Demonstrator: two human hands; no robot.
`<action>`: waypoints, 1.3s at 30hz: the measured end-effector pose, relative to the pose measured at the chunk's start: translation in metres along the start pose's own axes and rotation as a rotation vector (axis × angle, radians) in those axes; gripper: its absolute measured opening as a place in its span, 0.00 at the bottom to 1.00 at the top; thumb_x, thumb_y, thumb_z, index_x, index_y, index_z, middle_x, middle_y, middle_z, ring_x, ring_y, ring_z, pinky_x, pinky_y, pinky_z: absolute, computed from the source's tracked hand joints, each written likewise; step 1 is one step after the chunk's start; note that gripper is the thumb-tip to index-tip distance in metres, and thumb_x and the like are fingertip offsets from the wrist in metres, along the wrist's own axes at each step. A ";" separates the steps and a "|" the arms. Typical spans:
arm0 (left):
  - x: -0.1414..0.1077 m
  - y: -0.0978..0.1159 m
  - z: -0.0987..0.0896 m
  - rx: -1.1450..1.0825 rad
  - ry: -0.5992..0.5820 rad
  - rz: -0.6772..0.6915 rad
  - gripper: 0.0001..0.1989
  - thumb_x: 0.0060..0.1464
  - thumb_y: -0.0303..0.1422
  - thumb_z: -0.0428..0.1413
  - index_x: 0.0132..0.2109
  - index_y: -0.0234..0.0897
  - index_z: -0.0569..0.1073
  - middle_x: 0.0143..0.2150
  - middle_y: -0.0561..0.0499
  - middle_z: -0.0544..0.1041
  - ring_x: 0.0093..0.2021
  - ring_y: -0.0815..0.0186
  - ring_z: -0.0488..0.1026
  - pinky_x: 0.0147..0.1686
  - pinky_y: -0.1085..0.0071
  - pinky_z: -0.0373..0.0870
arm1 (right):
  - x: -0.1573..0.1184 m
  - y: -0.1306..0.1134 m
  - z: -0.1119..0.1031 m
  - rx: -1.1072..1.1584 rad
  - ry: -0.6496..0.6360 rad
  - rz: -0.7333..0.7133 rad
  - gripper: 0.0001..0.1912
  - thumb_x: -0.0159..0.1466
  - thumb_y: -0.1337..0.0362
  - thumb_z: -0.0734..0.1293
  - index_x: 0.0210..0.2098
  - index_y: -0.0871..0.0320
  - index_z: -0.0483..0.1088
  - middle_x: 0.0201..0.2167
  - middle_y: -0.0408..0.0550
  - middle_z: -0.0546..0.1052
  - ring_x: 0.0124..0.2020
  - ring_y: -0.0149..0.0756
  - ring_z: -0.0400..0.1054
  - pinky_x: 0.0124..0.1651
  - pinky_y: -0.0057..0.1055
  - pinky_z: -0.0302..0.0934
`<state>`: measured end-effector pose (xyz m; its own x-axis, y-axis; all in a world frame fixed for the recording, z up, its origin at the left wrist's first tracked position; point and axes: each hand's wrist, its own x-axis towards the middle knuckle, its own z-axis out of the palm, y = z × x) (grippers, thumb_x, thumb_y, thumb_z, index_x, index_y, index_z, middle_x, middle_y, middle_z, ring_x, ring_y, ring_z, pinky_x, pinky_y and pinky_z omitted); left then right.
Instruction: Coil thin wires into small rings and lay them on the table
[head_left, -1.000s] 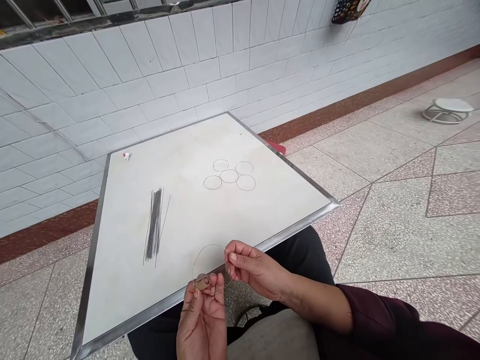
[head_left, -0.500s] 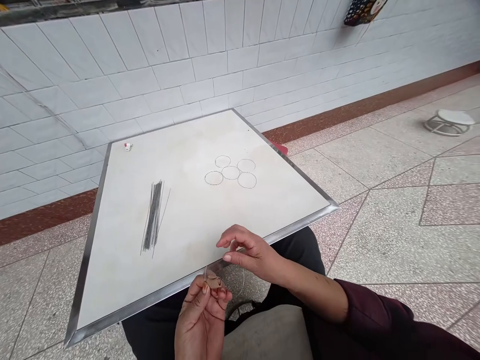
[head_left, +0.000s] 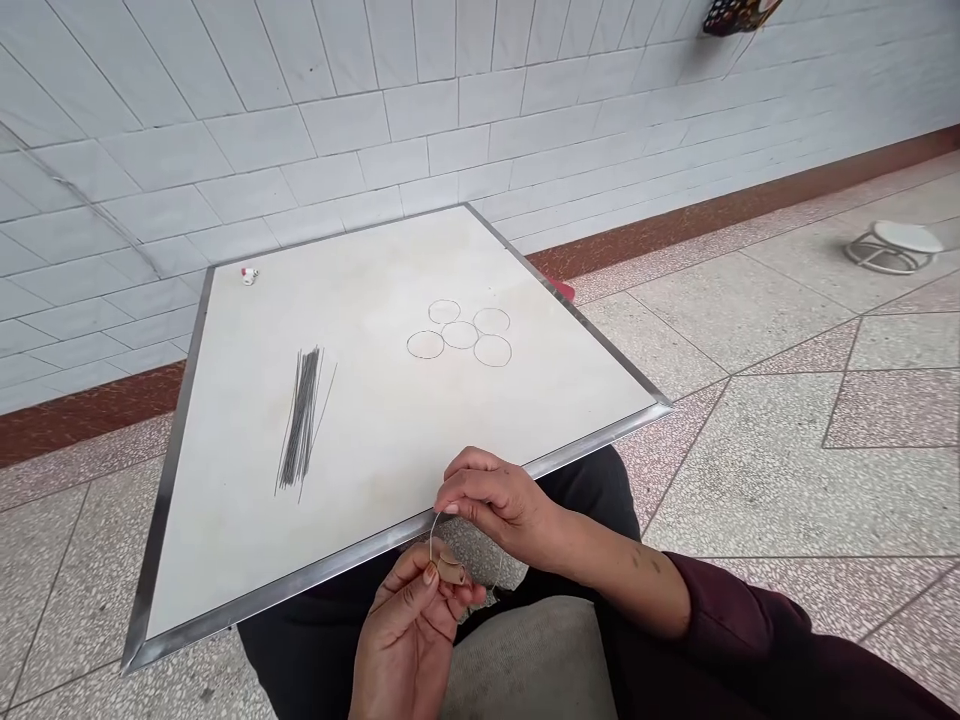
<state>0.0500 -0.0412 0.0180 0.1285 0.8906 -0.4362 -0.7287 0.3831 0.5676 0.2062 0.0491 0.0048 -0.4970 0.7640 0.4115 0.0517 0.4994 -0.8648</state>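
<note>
Below the table's front edge, my left hand (head_left: 409,620) pinches a small brown piece (head_left: 450,570), perhaps leather or card, together with a thin wire. My right hand (head_left: 499,505) is just above and to the right, its thumb and forefinger closed on one end of that thin wire (head_left: 432,535). The wire curves between the two hands, and another stretch of it hangs at the right. On the table, several thin wire rings (head_left: 460,335) lie grouped in a flower-like pattern. A bundle of straight dark wires (head_left: 301,420) lies to the left.
The white table (head_left: 360,270) has a metal rim and stands against a tiled wall (head_left: 337,130). A small red-and-white object (head_left: 250,276) sits near its far left corner. A white round stool (head_left: 896,245) stands on the floor at the right.
My right thumb and forefinger, apart before, have come together on the wire's end. The view has tilted down slightly. My left hand keeps its pinch on the brown piece.
</note>
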 end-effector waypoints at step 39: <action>0.006 -0.004 -0.004 -0.178 0.143 0.121 0.04 0.55 0.28 0.59 0.36 0.35 0.80 0.38 0.48 0.79 0.42 0.66 0.74 0.44 0.71 0.73 | -0.004 -0.017 0.011 -0.210 0.023 -0.188 0.13 0.60 0.54 0.73 0.38 0.56 0.70 0.40 0.50 0.70 0.44 0.39 0.64 0.46 0.36 0.64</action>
<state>0.0505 -0.0384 0.0104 -0.0539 0.8787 -0.4742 -0.8416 0.2156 0.4952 0.1977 0.0329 0.0141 -0.4949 0.6578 0.5678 0.1400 0.7052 -0.6951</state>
